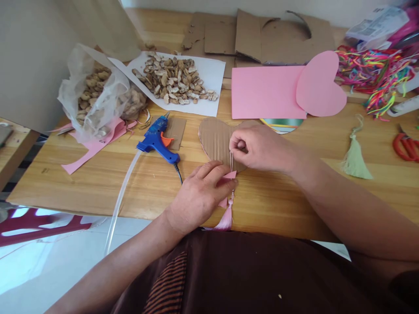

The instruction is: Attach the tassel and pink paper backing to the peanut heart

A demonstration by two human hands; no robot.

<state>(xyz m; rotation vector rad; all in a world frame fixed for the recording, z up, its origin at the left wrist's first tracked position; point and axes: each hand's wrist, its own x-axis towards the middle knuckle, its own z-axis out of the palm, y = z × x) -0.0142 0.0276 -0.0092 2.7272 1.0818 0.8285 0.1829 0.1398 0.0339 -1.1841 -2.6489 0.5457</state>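
A cardboard heart (pixel 216 137) lies on the wooden table in front of me, partly hidden by both hands. My right hand (pixel 247 146) pinches the top of a thin string loop (pixel 231 162) above the heart's lower part. From the string's lower end hangs a pink tassel (pixel 225 218) at the table's front edge. My left hand (pixel 206 187) presses a small piece of pink paper (pixel 229 175) between its fingers, with the string passing by it. Whether that hand also grips the string is hidden.
Left of my hands lie a blue glue gun (pixel 157 139), pistachio-like shells (pixel 178 80) on white paper, and a plastic bag (pixel 94 96) of shells. Beyond are pink paper (pixel 265 91), a pink heart (pixel 322 85) and cardboard (pixel 288 39). A pale green tassel (pixel 356 157) and red-handled scissors (pixel 407 146) lie right.
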